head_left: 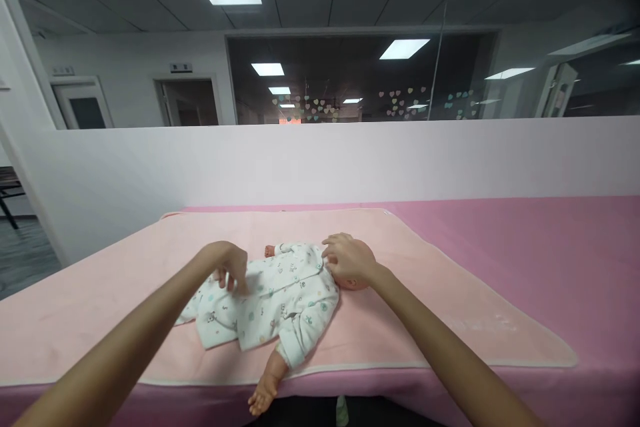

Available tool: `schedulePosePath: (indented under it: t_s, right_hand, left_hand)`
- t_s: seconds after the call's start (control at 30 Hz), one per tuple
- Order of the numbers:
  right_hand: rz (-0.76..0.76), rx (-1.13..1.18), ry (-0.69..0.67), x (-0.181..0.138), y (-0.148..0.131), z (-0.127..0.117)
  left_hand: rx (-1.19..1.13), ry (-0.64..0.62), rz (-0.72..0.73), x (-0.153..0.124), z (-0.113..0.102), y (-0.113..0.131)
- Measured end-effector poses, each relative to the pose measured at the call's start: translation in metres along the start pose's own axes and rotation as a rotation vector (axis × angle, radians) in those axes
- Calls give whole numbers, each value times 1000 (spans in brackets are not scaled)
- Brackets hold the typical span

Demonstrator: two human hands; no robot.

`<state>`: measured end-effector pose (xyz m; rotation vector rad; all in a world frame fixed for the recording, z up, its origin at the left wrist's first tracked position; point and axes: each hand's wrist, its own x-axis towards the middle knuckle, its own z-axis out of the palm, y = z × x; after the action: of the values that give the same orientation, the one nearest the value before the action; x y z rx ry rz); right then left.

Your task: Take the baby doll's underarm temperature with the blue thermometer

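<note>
A baby doll (350, 283) lies on its back, its head to the right and one arm stretched toward the front edge. It wears a white printed baby outfit (285, 287), with the front flap reaching down over the legs. Over the lower part of the clothing hovers my left hand (233, 267), its fingers bent downward and apart, with nothing visible in them. My right hand (350, 257) lies across the doll's face and neck near the collar, fingers spread. It hides most of the face, and whether the fingertips touch the collar is unclear.
Beneath the doll is a peach mat (450, 287) with a pale edge, spread over a pink padded surface (565, 267). A low white wall (350, 163) with glass above it runs along the back. Dark cloth (310, 411) shows below the front edge.
</note>
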<state>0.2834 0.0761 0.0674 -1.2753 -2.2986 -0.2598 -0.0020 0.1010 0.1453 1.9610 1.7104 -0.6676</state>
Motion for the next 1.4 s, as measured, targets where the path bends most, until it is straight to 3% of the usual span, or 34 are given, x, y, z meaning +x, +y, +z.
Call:
schedulePosePath:
  t_s: [0.03,0.13,0.17,0.2,0.3,0.4,0.5,0.9,1.13,1.4]
  right_hand:
    - [28,53,53,-4,7,-1]
    - [219,288,173,-13,32,1]
    - [285,390,190,-16,40,4]
    - [340,495,208,-18,46,8]
    - [448,762,284,-21,60,22]
    - [507,906,323,-19,68,30]
    - [541,1045,353,-15,75,33]
    - [656,1417,437,-24,87,61]
    - [627,1372,448,-26,88,63]
    - [715,1401,473,-29,88,60]
  left_hand:
    - [-23,56,38,3,0,8]
    - [-198,304,360,25,0,36]
    - [-269,458,456,37,2,45]
    - [-323,689,472,50,6,53]
    - [-332,854,348,93,21,71]
    - [-273,845,236,125,33,75]
    - [-218,840,176,137,37,69]
    - [-169,888,56,129,45,60]
    - [-137,801,108,124,44,60]
    - [-149,793,139,127,42,58]
